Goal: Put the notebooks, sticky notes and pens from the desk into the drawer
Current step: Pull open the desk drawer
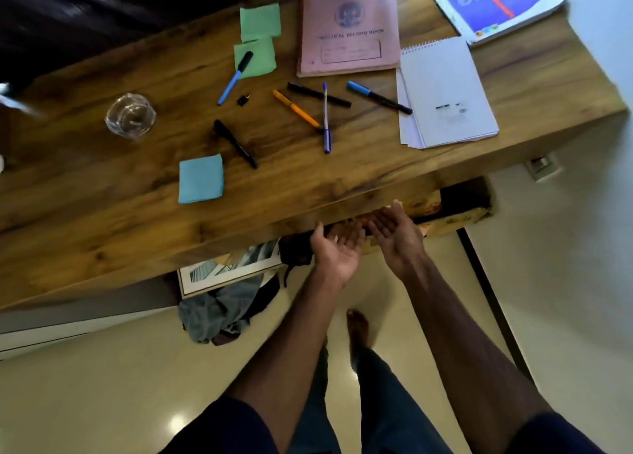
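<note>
Both hands reach palm-up under the front edge of the wooden desk (102,220), fingertips at its underside: my left hand (337,248) and my right hand (395,230) hold nothing. On the desk lie a pink record book (349,25), a white spiral notepad (445,93), a blue-and-white book (493,1), two green sticky pads (260,21), a blue sticky pad (201,178) and several pens, among them an orange pen (297,109), a purple pen (326,117) and a black pen (235,143). The drawer front is hidden by the desk's edge.
A glass bowl (130,115) stands at the desk's left. A small black cap (243,99) lies among the pens. Under the desk are a framed picture (233,268), crumpled cloth (219,313) and a dark bag. My bare foot (358,330) is on the tiled floor.
</note>
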Demonstrator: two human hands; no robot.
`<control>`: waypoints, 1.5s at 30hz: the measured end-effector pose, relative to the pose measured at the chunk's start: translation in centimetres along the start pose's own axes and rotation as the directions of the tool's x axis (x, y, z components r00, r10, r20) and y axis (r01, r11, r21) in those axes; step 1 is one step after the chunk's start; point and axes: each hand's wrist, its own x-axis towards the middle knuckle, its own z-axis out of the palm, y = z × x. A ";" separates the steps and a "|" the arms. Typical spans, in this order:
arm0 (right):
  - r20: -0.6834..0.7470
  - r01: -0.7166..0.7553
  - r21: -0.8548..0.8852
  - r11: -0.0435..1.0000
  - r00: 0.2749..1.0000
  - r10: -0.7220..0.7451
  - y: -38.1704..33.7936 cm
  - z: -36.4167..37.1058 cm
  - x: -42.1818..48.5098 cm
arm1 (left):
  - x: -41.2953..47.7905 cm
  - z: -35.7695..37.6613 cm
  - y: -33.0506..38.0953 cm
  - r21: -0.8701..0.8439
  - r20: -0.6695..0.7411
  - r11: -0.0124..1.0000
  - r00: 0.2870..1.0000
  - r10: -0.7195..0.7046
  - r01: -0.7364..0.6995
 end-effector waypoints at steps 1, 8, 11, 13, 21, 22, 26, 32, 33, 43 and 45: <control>0.008 -0.014 0.051 0.999 1.000 0.014 -0.1 -0.1 0.6 | 0.5 0.3 0.0 -0.069 -0.012 0.997 1.000 0.013 -0.014; 0.125 -0.096 0.175 0.980 0.989 0.074 0.8 -0.5 4.5 | 4.4 1.4 0.1 -0.322 -0.104 0.944 0.994 0.039 -0.071; 0.155 -0.107 0.214 0.971 0.985 0.075 1.1 -0.5 5.3 | 5.0 2.2 -0.1 -0.361 -0.157 0.924 0.985 0.074 -0.126; 0.158 -0.104 0.227 0.968 0.985 0.069 1.4 -0.8 5.9 | 5.0 2.7 -0.2 -0.377 -0.194 0.911 0.976 0.097 -0.165; 0.172 -0.062 0.287 0.956 0.985 0.013 1.6 -1.5 6.2 | 5.7 2.1 0.0 -0.421 -0.173 0.894 0.981 0.086 -0.152; 0.159 -0.062 0.289 0.955 0.987 0.016 1.7 -1.8 5.9 | 5.5 1.6 -0.1 -0.404 -0.170 0.902 0.981 0.091 -0.154; 0.107 -0.048 0.339 0.940 0.994 0.013 2.9 -4.2 3.7 | 3.5 0.0 -1.6 -0.378 -0.213 0.916 0.976 0.053 -0.132; 0.055 -0.071 0.436 0.897 0.997 0.052 4.9 -8.5 -0.8 | 0.3 -3.5 -4.7 -0.439 -0.293 0.895 0.954 -0.062 -0.076; 0.040 -0.073 0.447 0.892 0.997 0.062 5.1 -9.0 -1.4 | -0.2 -4.0 -5.1 -0.447 -0.308 0.892 0.948 -0.079 -0.071; -0.244 0.459 -0.625 0.632 0.653 -0.717 4.8 -9.4 -10.8 | -10.4 -9.4 -7.1 0.907 -0.019 0.415 0.979 0.201 -0.067; 0.176 0.603 -0.764 0.230 0.536 -0.826 4.4 -7.8 -12.3 | -12.3 -10.5 -6.4 0.840 0.539 -0.243 0.796 0.275 -0.485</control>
